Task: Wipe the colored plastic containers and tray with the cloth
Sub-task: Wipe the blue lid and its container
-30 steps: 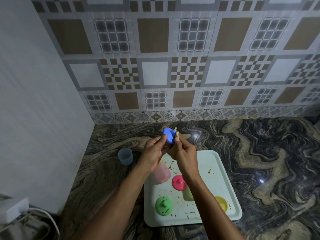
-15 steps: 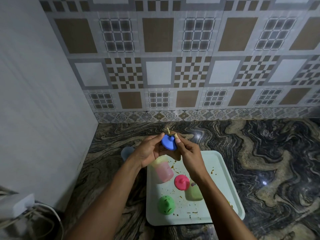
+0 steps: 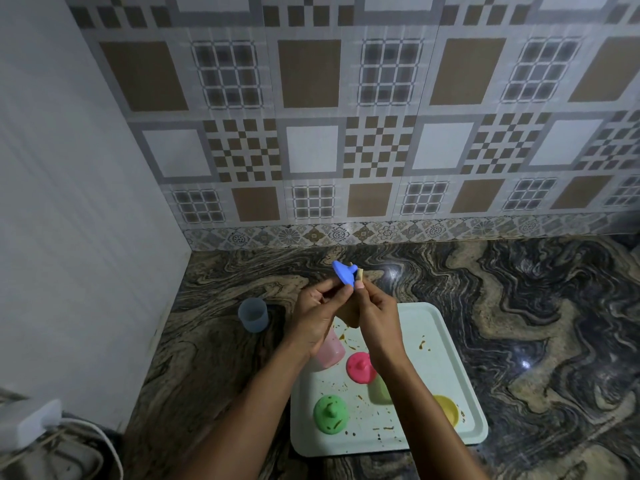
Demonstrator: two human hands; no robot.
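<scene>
Fingertips of the left hand (image 3: 317,313) and the right hand (image 3: 377,317) meet on a blue lid (image 3: 344,271), pinching its lower edge so that it stands on edge just above the knuckles. It is a small round disc of bright blue plastic with a short knob on the face turned toward the right hand. A beige cloth (image 3: 360,273) is nipped under the right thumb against that face. Only a corner shows above the fingers and a fold between the palms.

Below the wrists lies a pale tray (image 3: 446,327) flecked with brown stains. On it are a pink container (image 3: 330,351) half covered by the left hand, a pink lid (image 3: 360,367), a green lid (image 3: 330,414), and a green container (image 3: 379,389) and a yellow lid (image 3: 446,408), both partly behind the right forearm. Left of the left hand, a translucent cup (image 3: 252,315) stands on the marbled counter (image 3: 519,306), off the tray.
</scene>
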